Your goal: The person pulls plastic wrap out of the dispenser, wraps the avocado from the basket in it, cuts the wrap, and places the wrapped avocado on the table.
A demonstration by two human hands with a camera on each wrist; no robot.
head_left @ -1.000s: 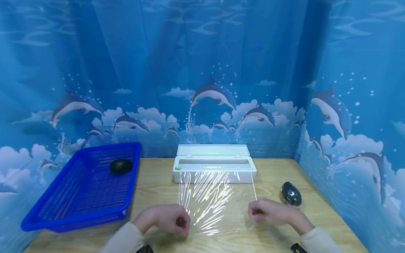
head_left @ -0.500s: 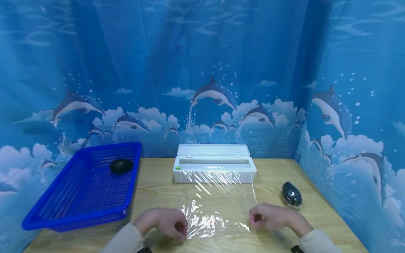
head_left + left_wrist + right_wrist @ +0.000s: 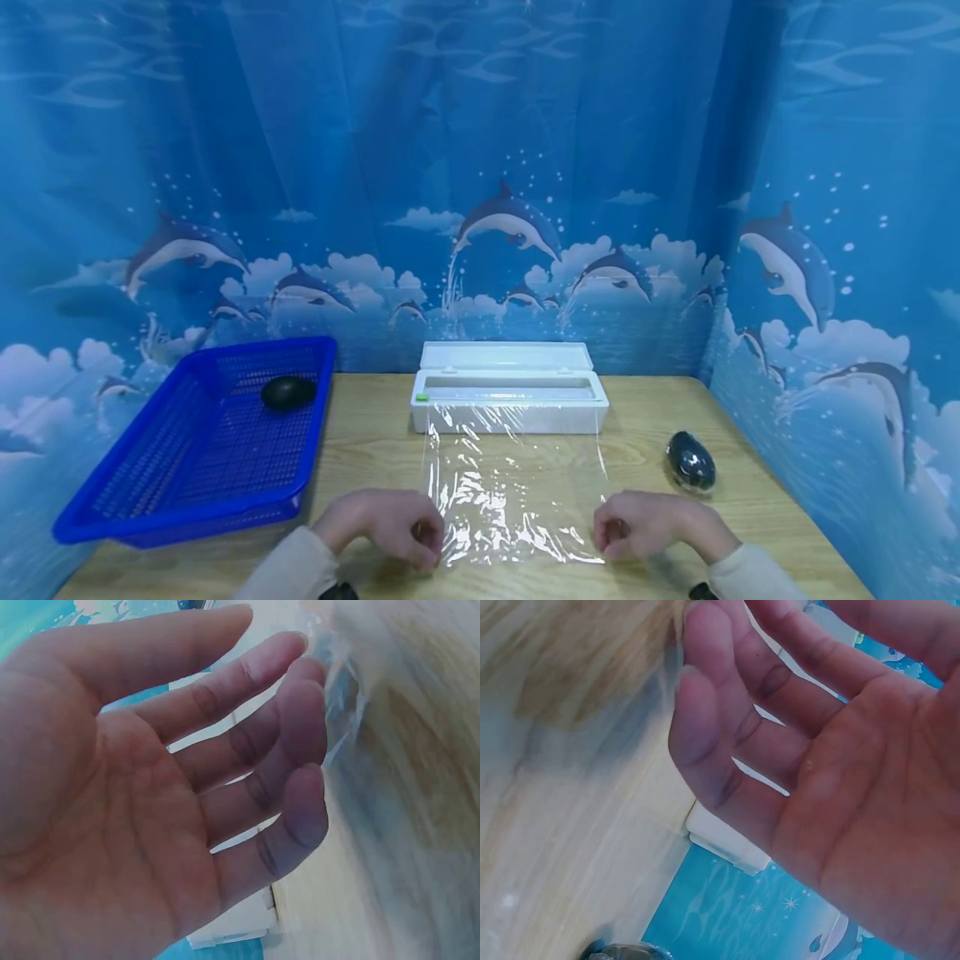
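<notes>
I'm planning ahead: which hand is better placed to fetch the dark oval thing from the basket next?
Probably the left hand: it's nearer the basket and dark oval thing, while the right hand sits across the film.

We count two hands: one left hand, one right hand. Two pale sleeves, one per arm. Two dark wrist pieces, one per wrist, both partly cut off. One white box, carrying one lid and one green tab. One sheet of clear film. One blue basket. Dark ovals, we get two: one matte oval inside the basket, one glossy oval outside it. One worktop. Printed dolphins: at least eight; smallest too tiny for us to total.
</notes>
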